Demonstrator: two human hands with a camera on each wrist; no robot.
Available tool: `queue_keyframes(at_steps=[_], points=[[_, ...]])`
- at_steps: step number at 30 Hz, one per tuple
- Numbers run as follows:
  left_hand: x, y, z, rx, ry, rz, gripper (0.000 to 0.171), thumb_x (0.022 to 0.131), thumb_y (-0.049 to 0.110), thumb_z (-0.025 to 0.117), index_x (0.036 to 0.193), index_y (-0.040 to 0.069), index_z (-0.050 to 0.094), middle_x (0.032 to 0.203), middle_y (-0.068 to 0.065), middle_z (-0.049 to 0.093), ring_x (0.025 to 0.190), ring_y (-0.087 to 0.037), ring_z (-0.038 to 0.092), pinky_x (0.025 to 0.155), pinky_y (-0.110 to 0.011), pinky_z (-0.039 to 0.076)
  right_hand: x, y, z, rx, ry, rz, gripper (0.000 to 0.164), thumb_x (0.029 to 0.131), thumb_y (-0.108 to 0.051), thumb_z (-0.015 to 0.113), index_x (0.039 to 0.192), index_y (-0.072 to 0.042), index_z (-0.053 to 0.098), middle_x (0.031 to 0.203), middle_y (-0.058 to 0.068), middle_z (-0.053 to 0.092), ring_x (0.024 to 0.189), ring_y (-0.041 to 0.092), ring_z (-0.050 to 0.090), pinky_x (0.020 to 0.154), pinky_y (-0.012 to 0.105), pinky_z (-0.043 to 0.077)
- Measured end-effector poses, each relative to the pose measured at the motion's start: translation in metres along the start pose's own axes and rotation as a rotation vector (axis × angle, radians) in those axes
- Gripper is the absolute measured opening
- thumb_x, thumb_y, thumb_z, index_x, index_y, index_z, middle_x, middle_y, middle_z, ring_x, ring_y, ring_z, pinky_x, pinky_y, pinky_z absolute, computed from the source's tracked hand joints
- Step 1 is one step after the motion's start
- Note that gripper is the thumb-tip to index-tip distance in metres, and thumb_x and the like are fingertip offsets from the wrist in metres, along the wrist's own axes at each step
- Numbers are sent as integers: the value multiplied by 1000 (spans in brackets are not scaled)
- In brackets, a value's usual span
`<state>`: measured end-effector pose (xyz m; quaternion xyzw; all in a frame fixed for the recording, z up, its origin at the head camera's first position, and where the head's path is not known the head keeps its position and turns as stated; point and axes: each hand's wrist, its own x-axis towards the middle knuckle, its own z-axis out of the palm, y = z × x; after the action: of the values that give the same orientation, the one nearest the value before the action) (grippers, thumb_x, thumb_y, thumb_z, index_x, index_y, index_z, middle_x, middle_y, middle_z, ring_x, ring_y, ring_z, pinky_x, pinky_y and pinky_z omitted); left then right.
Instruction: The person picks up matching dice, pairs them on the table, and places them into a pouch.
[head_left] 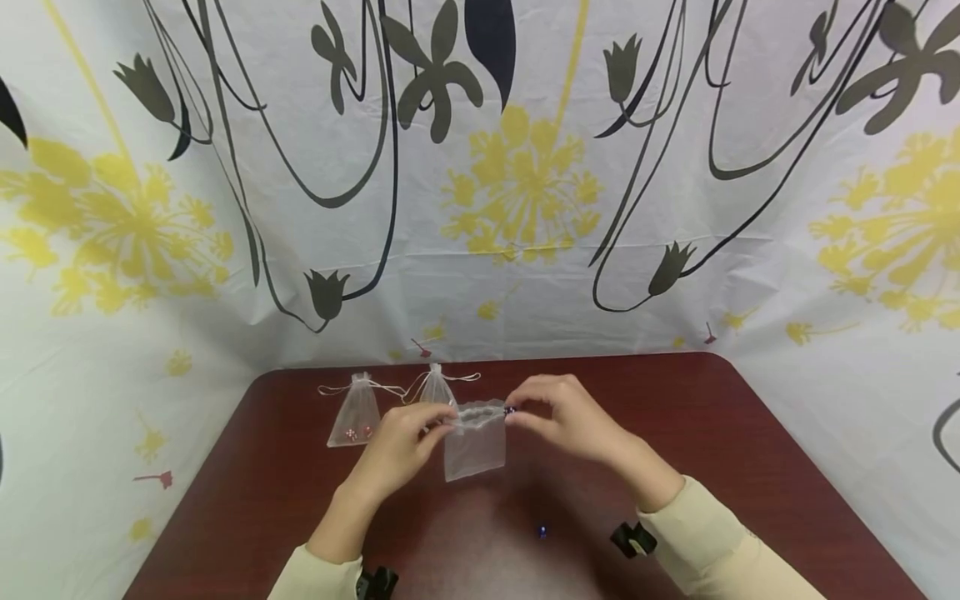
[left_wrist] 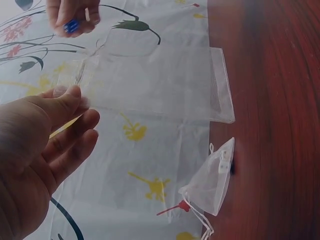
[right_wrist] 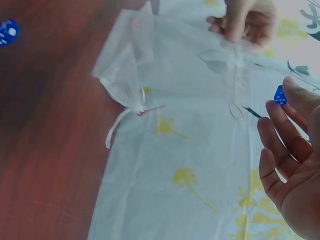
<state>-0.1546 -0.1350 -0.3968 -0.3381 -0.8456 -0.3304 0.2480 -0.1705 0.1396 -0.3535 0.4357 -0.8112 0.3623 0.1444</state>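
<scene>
My left hand (head_left: 405, 437) pinches the top edge of a sheer white drawstring pouch (head_left: 476, 450), which hangs above the table with its gathered mouth upward. Between the thumb and fingertips of my right hand (head_left: 566, 417) is a blue die (right_wrist: 280, 95) with white pips, held just right of the pouch's mouth. In the left wrist view that pouch (left_wrist: 150, 82) looks see-through, and nothing shows inside. A second blue die (head_left: 542, 531) lies on the table below my right hand.
Two closed sheer pouches stand at the back left: one pouch (head_left: 354, 414) has red dice in it, the other pouch (head_left: 437, 389) is partly behind the held one. They rest on a dark red table (head_left: 637, 400). A patterned cloth (head_left: 525, 300) hangs behind.
</scene>
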Motion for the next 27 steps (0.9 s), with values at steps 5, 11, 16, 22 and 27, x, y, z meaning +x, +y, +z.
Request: queue_keyframes(at_steps=[5,11,16,22,27], points=[[1,1,1,-20,6,32,17,83,3,82,99,8,77,96,0,76,87,-11,71,77,-28,59,8,-1,-5,-19,13,8,10,88,-12,81,96,-9,76,96,-7,72,91,15,67,75,34,56],[5,4,2,-39,-3,50,19,83,1,82,100,7,77,96,-1,76,89,-13,72,78,-29,59,13,-2,-3,-28,22,-2,10,87,-13,81,96,-11,76,97,-9,71,93,10,65,78,31,55],[9,8,5,-42,-34,51,19,84,1,81,101,8,77,97,-1,76,89,-12,72,78,-30,59,19,-1,5,-7,9,-20,11,88,-13,81,97,-9,76,97,-7,71,91,10,65,75,29,54],[10,12,7,-61,-38,58,18,84,3,81,100,9,76,96,0,76,88,-12,71,79,-28,58,23,-4,13,5,-8,-24,14,88,-16,80,99,-9,76,97,-5,71,89,9,64,73,28,54],[10,12,5,-83,-13,77,17,84,2,81,99,8,76,93,0,76,85,-11,71,75,-28,59,22,-3,12,-11,35,-3,17,88,-18,81,103,-10,76,101,0,73,89,11,65,69,27,54]])
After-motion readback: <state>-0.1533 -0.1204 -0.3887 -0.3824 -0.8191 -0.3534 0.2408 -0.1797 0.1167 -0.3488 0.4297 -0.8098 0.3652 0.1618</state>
